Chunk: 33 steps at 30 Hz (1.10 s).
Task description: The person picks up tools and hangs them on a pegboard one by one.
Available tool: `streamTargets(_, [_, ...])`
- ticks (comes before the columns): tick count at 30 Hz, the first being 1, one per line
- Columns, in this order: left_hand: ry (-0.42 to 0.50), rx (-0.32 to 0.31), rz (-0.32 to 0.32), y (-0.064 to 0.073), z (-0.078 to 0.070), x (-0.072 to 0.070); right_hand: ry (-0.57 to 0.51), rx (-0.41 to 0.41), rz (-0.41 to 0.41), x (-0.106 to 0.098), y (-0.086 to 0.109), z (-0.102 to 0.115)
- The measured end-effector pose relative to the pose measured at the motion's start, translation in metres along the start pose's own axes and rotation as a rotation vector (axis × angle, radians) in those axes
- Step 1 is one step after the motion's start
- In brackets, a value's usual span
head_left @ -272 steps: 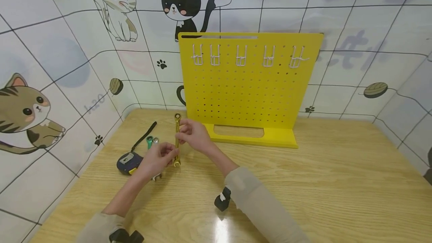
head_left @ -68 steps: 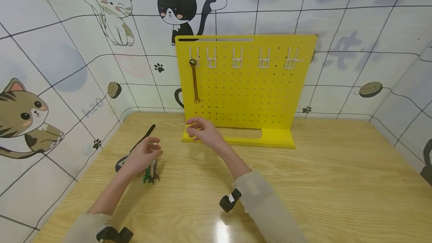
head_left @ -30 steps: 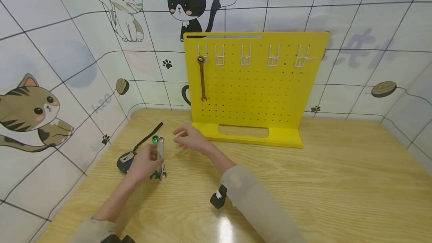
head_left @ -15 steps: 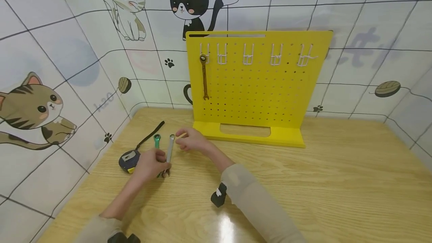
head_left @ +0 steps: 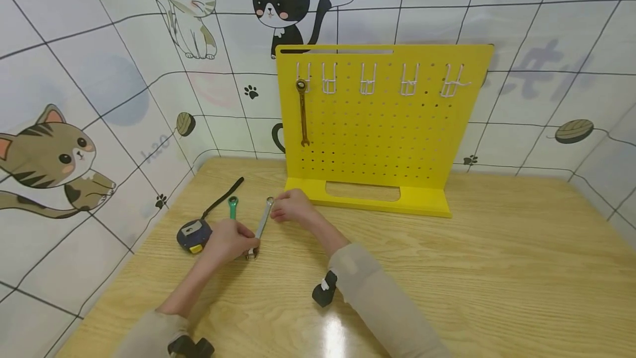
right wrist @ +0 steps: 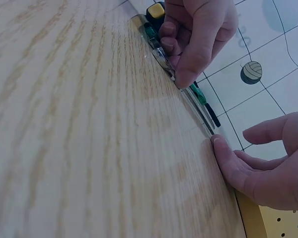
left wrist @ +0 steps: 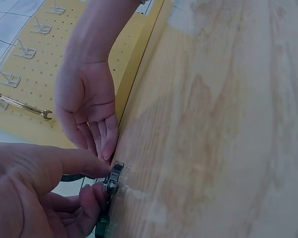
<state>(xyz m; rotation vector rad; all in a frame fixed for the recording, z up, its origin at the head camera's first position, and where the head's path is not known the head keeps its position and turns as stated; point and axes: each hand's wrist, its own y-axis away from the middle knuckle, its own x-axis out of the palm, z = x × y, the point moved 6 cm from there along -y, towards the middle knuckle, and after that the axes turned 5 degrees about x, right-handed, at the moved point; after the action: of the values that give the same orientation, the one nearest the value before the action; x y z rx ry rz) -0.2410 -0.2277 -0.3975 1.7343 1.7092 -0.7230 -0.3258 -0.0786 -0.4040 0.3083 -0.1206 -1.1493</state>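
Note:
A silver combination wrench (head_left: 264, 221) lies slanted on the wooden table, its ring end pointing away. Thumb and fingers of my left hand (head_left: 229, 241) pinch it near the open-jaw end, as the left wrist view shows at the wrench head (left wrist: 113, 177). Beside the ring end is my right hand (head_left: 294, 206); in the right wrist view a fingertip meets the wrench tip while the thumb stands apart. A green wrench (head_left: 233, 206) lies just left, partly hidden by my left hand. On the leftmost hook of the yellow pegboard (head_left: 382, 137) hangs a gold wrench (head_left: 303, 116).
A dark blue tape measure (head_left: 194, 235) with a black strap (head_left: 222, 199) lies left of my left hand. Several white wire hooks (head_left: 367, 79) line the pegboard's upper part. Its flat base (head_left: 422, 202) stands on the table (head_left: 497, 269) just behind my right hand.
The gold wrench went from my hands onto the leftmost hook. My left hand then took hold of the silver wrench and slid it rightward, away from the green one. My right hand came down beside it.

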Motion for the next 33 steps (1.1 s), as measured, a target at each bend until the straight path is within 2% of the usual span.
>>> streamTargets(9, [-0.042,-0.028,0.018,-0.002,-0.003,0.002,0.001,-0.021,-0.051,0.003,-0.003,-0.004])
streamTargets(24, [0.174,0.036,0.098,-0.003,-0.005,0.008,0.063,-0.061,-0.039,0.009,-0.003,-0.007])
streamTargets(33, [0.251,-0.007,0.085,-0.002,-0.006,0.006,-0.010,-0.045,0.034,0.011,-0.001,-0.009])
